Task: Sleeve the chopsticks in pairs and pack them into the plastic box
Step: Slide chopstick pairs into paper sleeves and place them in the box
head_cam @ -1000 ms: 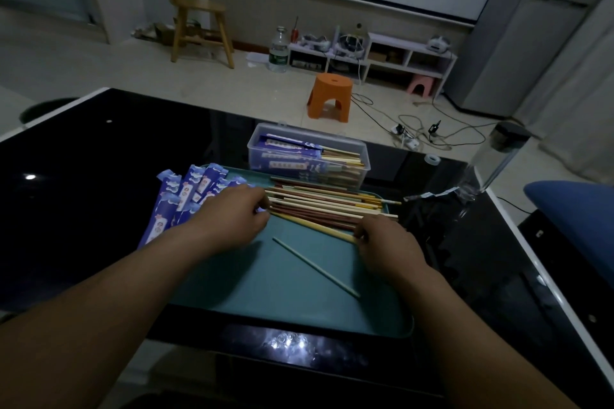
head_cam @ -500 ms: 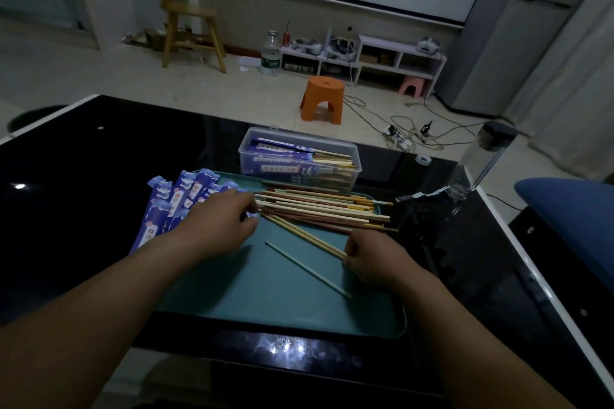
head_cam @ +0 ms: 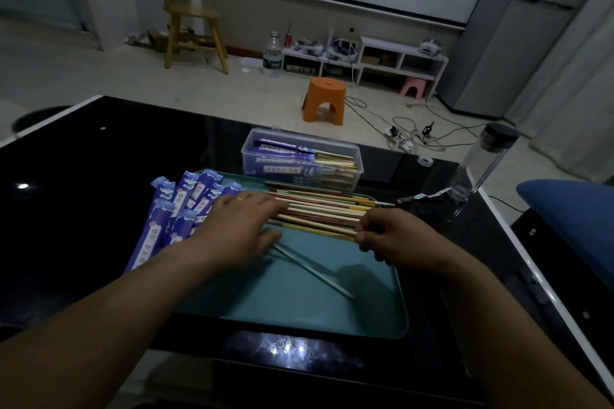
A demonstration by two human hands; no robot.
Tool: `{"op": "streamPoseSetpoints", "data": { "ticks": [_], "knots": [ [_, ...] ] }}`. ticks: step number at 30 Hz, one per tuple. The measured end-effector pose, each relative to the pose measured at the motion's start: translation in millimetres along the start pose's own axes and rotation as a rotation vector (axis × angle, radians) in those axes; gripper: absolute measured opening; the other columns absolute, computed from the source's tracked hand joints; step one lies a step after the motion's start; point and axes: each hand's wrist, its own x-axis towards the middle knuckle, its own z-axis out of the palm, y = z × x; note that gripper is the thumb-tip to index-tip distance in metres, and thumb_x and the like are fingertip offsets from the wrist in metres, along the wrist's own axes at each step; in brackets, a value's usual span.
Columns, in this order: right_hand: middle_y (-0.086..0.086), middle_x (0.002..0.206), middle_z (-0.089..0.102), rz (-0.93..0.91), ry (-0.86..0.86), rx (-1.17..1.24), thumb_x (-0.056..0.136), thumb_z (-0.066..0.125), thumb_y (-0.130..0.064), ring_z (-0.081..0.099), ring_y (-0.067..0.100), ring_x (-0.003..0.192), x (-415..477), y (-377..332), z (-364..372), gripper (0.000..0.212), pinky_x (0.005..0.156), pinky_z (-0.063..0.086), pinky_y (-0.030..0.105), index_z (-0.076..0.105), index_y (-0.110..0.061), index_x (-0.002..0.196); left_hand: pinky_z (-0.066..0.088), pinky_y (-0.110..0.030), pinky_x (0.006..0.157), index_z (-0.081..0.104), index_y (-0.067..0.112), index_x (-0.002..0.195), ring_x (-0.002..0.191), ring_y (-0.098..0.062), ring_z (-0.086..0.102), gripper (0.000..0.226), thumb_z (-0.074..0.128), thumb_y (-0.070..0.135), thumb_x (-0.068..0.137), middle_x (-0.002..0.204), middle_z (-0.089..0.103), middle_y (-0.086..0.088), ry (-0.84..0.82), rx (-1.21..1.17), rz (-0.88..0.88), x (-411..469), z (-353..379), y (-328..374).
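A row of loose chopsticks (head_cam: 319, 212) lies across the far half of the teal tray (head_cam: 292, 305). My left hand (head_cam: 239, 229) rests flat on the left ends of the row, fingers spread. My right hand (head_cam: 395, 236) has its fingertips curled on the right ends of the nearest chopsticks. One pale chopstick (head_cam: 315, 271) lies apart, slanted, on the tray. Several blue paper sleeves (head_cam: 172, 212) fan out at the tray's left edge. Behind the tray stands the clear plastic box (head_cam: 300, 159) with sleeved pairs inside.
The tray sits on a black glass table (head_cam: 83, 192) with a white rim. A clear bottle with a dark cap (head_cam: 481, 166), crumpled plastic wrap (head_cam: 428, 196) and a tape roll (head_cam: 426, 160) are at the right. A blue cushion (head_cam: 564, 209) lies beyond the table's right edge.
My left hand slid right onto the chopstick row. My right hand moved back up to the row's right ends, bringing the pulled-out chopstick back against the pile.
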Motion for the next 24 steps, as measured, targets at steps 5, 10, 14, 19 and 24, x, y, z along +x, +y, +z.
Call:
{"op": "streamPoseSetpoints", "data": {
  "ticks": [5,10,14,19,24],
  "knots": [
    [-0.001,0.088,0.075,-0.003,-0.084,0.110,0.101,0.066,-0.026,0.062,0.006,0.068,-3,5,0,0.008,0.065,0.052,0.026,0.072,-0.022,0.096,0.030,-0.039,0.101,0.055,0.038,0.125,0.121,-0.011,0.054,0.033,0.038,0.054,0.102,0.124,0.063,0.016,-0.107,0.059,0.044,-2,-1,7],
    [0.003,0.085,0.076,0.034,-0.055,0.250,0.096,0.073,-0.019,0.063,0.007,0.065,-1,9,1,0.004,0.063,0.050,0.027,0.075,-0.015,0.097,0.049,-0.039,0.074,0.054,0.031,0.094,0.081,-0.013,0.058,0.036,0.039,0.063,0.101,0.086,0.061,0.009,-0.278,-0.199,0.020,-5,-3,8],
    [0.012,0.094,0.073,0.236,0.187,0.731,0.088,0.082,-0.019,0.068,0.015,0.069,11,16,28,0.039,0.060,0.052,0.030,0.064,-0.006,0.120,0.049,-0.039,0.072,0.050,0.028,0.086,0.076,-0.014,0.056,0.039,0.039,0.062,0.101,0.080,0.058,0.008,-0.215,-0.224,-0.033,-5,-1,7],
    [0.009,0.088,0.060,0.388,0.226,1.302,0.096,0.073,-0.028,0.061,0.019,0.069,18,-9,69,0.031,0.055,0.054,0.025,0.063,-0.008,0.116,0.047,-0.037,0.071,0.055,0.024,0.086,0.078,-0.017,0.057,0.038,0.041,0.056,0.103,0.080,0.059,0.007,-0.164,-0.289,-0.114,-2,3,6],
    [0.003,0.067,0.056,0.341,0.057,1.320,0.103,0.059,-0.035,0.054,0.014,0.054,17,-34,88,0.022,0.048,0.043,0.023,0.063,-0.014,0.101,0.041,-0.029,0.065,0.057,0.022,0.080,0.068,-0.004,0.054,0.038,0.045,0.047,0.106,0.073,0.059,0.006,-0.194,-0.445,-0.096,-2,-1,23]
  ]
}}
